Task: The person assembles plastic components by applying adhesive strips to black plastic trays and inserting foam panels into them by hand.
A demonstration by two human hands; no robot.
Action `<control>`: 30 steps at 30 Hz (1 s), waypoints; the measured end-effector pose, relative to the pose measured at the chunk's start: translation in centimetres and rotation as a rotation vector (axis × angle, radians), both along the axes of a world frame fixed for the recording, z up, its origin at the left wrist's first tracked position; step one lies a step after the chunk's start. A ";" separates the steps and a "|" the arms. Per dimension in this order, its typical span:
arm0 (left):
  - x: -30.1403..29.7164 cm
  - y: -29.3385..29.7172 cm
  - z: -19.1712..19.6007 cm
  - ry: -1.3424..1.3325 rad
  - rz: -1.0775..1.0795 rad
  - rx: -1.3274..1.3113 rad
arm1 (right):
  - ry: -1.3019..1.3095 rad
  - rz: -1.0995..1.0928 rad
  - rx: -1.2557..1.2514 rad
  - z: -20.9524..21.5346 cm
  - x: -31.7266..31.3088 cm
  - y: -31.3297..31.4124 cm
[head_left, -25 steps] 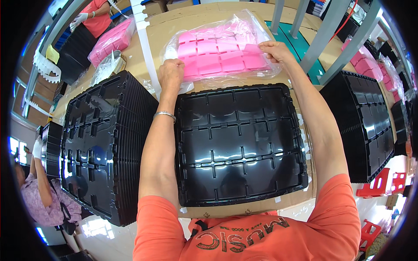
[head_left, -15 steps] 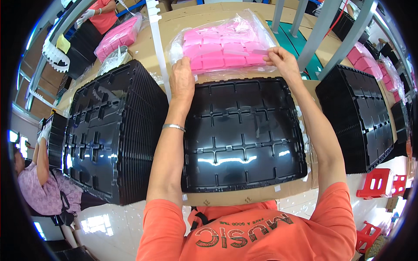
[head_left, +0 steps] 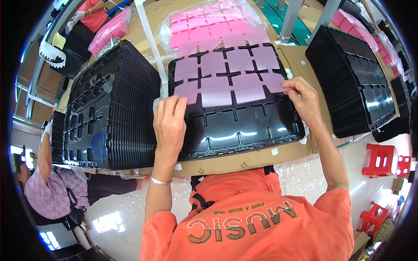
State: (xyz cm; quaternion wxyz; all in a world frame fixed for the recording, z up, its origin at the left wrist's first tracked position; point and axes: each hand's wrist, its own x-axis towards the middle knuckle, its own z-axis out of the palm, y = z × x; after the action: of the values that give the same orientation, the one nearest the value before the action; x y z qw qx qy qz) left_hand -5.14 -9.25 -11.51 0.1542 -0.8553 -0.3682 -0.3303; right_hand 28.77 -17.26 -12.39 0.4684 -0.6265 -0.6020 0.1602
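Observation:
A thin, translucent pink foam sheet (head_left: 216,95) with cross-shaped cut-outs stretches between my hands over a black plastic tray (head_left: 257,122). My left hand (head_left: 169,124) pinches the sheet's near left corner, just above the tray's left side. At the near right corner my right hand (head_left: 306,99) grips the sheet between thumb and fingers. The sheet covers the tray's far and middle parts, its far end reaching past the tray's far edge. The tray's near part shows bare. Behind it lies a stack of pink foam sheets (head_left: 209,27) in an opened clear plastic bag.
Tall stacks of black trays stand left (head_left: 135,100) and right (head_left: 344,82). A white notched strip (head_left: 150,41) rises beside the tray's left edge. Grey metal posts (head_left: 290,21) stand at the far right. Another person (head_left: 54,191) works at left. Red stools (head_left: 379,161) stand on the floor at right.
Both hands have come toward me from the bagged stack, drawing a pink foam sheet over the black tray. The view has shifted.

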 end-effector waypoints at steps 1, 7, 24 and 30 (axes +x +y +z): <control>-0.3 -1.0 -0.1 0.008 -0.007 -0.016 | -0.007 0.010 0.009 0.1 -0.2 -1.0; -1.5 -4.7 -0.4 0.051 -0.032 -0.094 | -0.201 0.007 0.063 0.1 -1.7 -4.6; -3.0 -6.5 -1.4 0.059 -0.064 -0.152 | -0.486 -0.021 0.034 -0.3 -2.4 -7.2; -3.2 -7.2 -1.4 0.067 -0.076 -0.201 | -0.550 -0.005 0.014 -0.2 -2.4 -7.9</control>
State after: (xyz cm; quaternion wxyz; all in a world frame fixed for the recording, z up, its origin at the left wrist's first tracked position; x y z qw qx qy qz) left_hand -8.35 -16.43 -12.94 0.0674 -0.8904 -0.3614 -0.2685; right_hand 26.33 -25.12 -12.55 0.2922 -0.6447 -0.7060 -0.0214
